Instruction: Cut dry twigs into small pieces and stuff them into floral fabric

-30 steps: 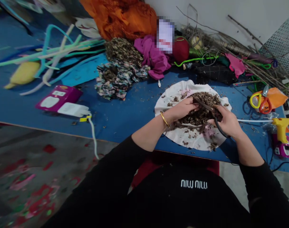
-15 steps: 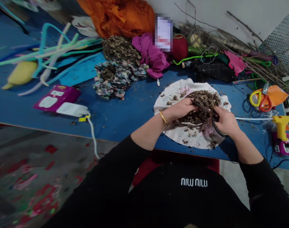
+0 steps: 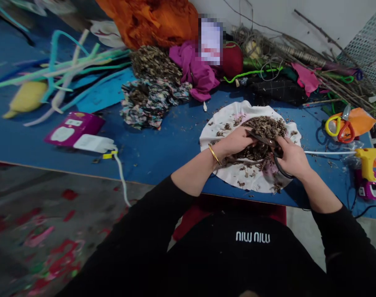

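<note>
My right hand (image 3: pixel 294 156) is closed round the handles of black scissors (image 3: pixel 259 138), whose blades point left. Beside the blade tips is my left hand (image 3: pixel 237 142), fingers bent and pressed together; what lies in them is hidden among brown bits. A gold bangle (image 3: pixel 214 154) circles the left wrist. Beneath both hands a heap of dry brown shreds (image 3: pixel 265 126) rests on a round white cloth (image 3: pixel 246 183), with loose bits scattered over it.
Red-and-yellow-handled scissors (image 3: pixel 341 128) and a yellow glue gun (image 3: pixel 369 161) lie to the right on the blue table (image 3: pixel 175 152). Behind are purple cloth (image 3: pixel 200 76) and bundled twigs (image 3: pixel 333 74). A purple box (image 3: pixel 69 130) and foam-like strips (image 3: pixel 83 66) sit left.
The black scissors and my right hand have shifted slightly left and up. My left hand stays almost where it was at the blade tips.
</note>
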### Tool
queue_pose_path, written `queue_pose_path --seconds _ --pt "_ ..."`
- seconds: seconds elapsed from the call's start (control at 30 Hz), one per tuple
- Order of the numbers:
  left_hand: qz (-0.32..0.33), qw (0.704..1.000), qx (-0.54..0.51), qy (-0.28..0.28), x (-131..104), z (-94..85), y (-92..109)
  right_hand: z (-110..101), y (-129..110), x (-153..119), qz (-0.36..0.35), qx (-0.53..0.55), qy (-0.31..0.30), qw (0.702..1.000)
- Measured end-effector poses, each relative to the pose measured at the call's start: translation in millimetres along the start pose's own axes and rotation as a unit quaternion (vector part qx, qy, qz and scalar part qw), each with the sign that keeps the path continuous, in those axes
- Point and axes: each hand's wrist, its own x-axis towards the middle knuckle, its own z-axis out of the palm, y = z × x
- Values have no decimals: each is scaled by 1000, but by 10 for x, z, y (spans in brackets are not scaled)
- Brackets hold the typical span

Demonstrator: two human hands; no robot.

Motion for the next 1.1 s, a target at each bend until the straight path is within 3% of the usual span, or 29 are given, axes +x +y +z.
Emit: queue_pose_path --seconds 0.23,0.57,0.87,1.1 --pt "-17 1000 -23 -5 27 7 -101 -32 10 -3 1 22 -32 999" --pt "-1 1000 15 -19 3 23 -25 22 -21 4 -6 -11 -10 1000" --pt "-47 998 31 -28 0 -7 -22 4 3 1 -6 20 -30 999" --pt "-26 999 33 -18 -19 13 48 74 6 -1 -17 -10 14 1000"
